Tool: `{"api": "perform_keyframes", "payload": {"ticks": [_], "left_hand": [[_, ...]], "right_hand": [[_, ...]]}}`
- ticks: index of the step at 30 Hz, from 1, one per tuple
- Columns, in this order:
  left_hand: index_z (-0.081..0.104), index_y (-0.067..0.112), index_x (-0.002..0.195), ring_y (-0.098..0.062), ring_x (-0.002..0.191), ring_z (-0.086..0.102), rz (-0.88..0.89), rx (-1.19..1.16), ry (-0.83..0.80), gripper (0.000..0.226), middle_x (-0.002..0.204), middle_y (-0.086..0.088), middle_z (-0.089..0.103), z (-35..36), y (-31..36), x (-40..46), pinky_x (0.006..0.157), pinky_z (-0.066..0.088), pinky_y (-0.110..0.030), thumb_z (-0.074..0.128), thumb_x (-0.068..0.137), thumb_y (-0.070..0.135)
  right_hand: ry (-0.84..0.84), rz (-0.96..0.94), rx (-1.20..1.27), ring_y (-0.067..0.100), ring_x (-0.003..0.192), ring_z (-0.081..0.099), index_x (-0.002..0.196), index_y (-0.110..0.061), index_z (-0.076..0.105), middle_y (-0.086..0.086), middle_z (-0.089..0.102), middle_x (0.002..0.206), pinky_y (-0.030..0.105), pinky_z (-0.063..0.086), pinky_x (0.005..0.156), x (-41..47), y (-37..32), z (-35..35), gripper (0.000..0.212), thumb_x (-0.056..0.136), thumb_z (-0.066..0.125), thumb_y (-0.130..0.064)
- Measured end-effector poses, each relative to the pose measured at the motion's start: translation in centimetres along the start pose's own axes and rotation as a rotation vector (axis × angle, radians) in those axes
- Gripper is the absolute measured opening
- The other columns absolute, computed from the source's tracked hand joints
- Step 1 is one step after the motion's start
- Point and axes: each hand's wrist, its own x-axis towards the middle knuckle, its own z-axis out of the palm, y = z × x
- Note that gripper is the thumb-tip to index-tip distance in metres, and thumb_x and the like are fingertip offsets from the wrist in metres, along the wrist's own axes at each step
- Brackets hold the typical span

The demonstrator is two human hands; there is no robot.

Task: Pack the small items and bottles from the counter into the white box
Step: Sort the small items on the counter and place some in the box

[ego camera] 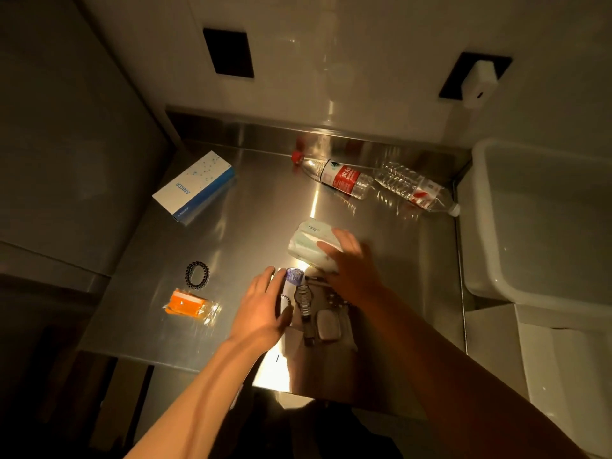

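- I have the right hand [351, 260] over the pale tissue pack [309, 245] at mid-counter, fingers curled onto its near end; I judge a grasp is forming, but I cannot tell whether it has closed.
- My left hand [265, 306] lies flat, fingers spread, beside the small purple-capped item [294, 276], touching the clutter rather than pinching anything.
- Just near of that sit a wristwatch [304, 301] and a small grey case [328, 325].
- The white box [490, 286] stands at the counter's right edge; what I can see of it looks empty, so packing seems barely begun.
- Two clear bottles [344, 178] lie on their sides by the back wall; the blue-and-white carton [195, 188], hair tie [197, 273] and orange packet [188, 304] wait on the left.
- Next I need a firm hold on the pack, then a carry rightward over the box rim.
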Motion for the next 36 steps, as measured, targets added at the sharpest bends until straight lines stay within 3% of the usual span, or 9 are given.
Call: {"api": "perform_keyframes", "payload": {"ticks": [7, 13, 17, 20, 22, 24, 26, 30, 36], "left_hand": [[0.038, 0.029, 0.149, -0.027, 0.142, 0.034, -0.052, 0.141, 0.136, 0.065, 0.154, -0.001, 0.039, -3.0, -3.7, -1.2, 0.116, 0.032, -0.048, 0.054, 0.09, 0.052], [0.036, 0.032, 0.151, -0.028, 0.15, 0.023, -0.199, 0.2, 0.13, 0.066, 0.161, -0.001, 0.032, -6.5, -8.9, -2.9, 0.121, 0.025, -0.058, 0.053, 0.092, 0.056], [0.043, 0.03, 0.149, -0.032, 0.148, 0.028, -0.235, 0.199, 0.091, 0.067, 0.159, -0.006, 0.035, -8.2, -11.6, -4.1, 0.118, 0.031, -0.053, 0.065, 0.09, 0.051], [0.063, 0.021, 0.122, -0.035, 0.123, 0.052, -0.206, 0.072, 0.177, 0.041, 0.131, -0.008, 0.058, -8.6, -12.5, -4.8, 0.099, 0.047, -0.05, 0.071, 0.086, 0.039], [0.064, 0.017, 0.112, -0.033, 0.105, 0.058, -0.201, -0.032, 0.248, 0.034, 0.112, -0.005, 0.061, -8.3, -13.1, -5.3, 0.087, 0.051, -0.048, 0.074, 0.083, 0.033], [0.061, 0.014, 0.133, -0.033, 0.126, 0.053, -0.221, -0.043, 0.204, 0.054, 0.135, -0.01, 0.058, -7.9, -13.8, -5.8, 0.103, 0.045, -0.048, 0.075, 0.085, 0.036], [0.053, 0.017, 0.145, -0.032, 0.141, 0.041, -0.247, -0.029, 0.16, 0.064, 0.152, -0.011, 0.046, -7.4, -14.7, -6.1, 0.114, 0.036, -0.048, 0.071, 0.088, 0.042], [0.048, 0.021, 0.149, -0.028, 0.144, 0.036, -0.273, -0.047, 0.151, 0.069, 0.159, -0.008, 0.038, -6.9, -15.5, -6.4, 0.116, 0.037, -0.045, 0.069, 0.088, 0.047], [0.047, 0.024, 0.149, -0.025, 0.147, 0.031, -0.274, -0.078, 0.143, 0.066, 0.162, -0.004, 0.033, -6.4, -15.0, -6.6, 0.116, 0.037, -0.043, 0.067, 0.09, 0.045]], "right_hand": [[0.025, -0.08, -0.011, 0.027, 0.15, 0.026, 0.142, -0.026, 0.053, 0.008, 0.034, 0.16, 0.053, 0.028, 0.118, 0.8, -5.7, -0.3, 0.068, 0.079, 0.073, -0.041], [-0.14, -0.194, -0.015, 0.027, 0.151, 0.023, 0.15, -0.024, 0.042, 0.008, 0.028, 0.163, 0.053, 0.031, 0.116, 3.0, -12.9, 2.1, 0.073, 0.086, 0.07, -0.048], [-0.23, -0.242, -0.036, 0.028, 0.147, 0.03, 0.149, -0.025, 0.042, 0.01, 0.029, 0.161, 0.048, 0.034, 0.112, 4.3, -17.6, 4.5, 0.08, 0.08, 0.068, -0.056], [-0.318, -0.3, 0.018, 0.033, 0.149, 0.025, 0.15, -0.022, 0.04, 0.012, 0.024, 0.163, 0.047, 0.028, 0.115, 5.1, -19.9, 6.4, 0.077, 0.083, 0.059, -0.056], [-0.327, -0.297, 0.081, 0.031, 0.148, 0.026, 0.149, -0.019, 0.041, 0.011, 0.029, 0.161, 0.045, 0.026, 0.116, 5.5, -21.1, 7.3, 0.085, 0.077, 0.039, -0.062], [-0.367, -0.303, 0.076, 0.027, 0.15, 0.022, 0.151, -0.02, 0.038, 0.006, 0.026, 0.162, 0.045, 0.021, 0.118, 6.0, -22.1, 8.2, 0.09, 0.075, 0.025, -0.065], [-0.41, -0.321, -0.002, 0.028, 0.151, 0.017, 0.154, -0.024, 0.031, 0.003, 0.018, 0.165, 0.049, 0.02, 0.119, 6.6, -22.6, 9.3, 0.075, 0.09, 0.035, -0.063], [-0.494, -0.38, -0.138, 0.033, 0.154, 0.005, 0.159, -0.028, 0.019, 0.004, 0.004, 0.168, 0.056, 0.017, 0.121, 7.6, -22.8, 10.7, 0.078, 0.091, 0.057, -0.038], [-0.492, -0.411, -0.201, 0.032, 0.154, 0.005, 0.159, -0.028, 0.02, 0.005, 0.002, 0.168, 0.052, 0.016, 0.122, 7.0, -22.0, 10.4, 0.082, 0.088, 0.06, -0.029]]}}
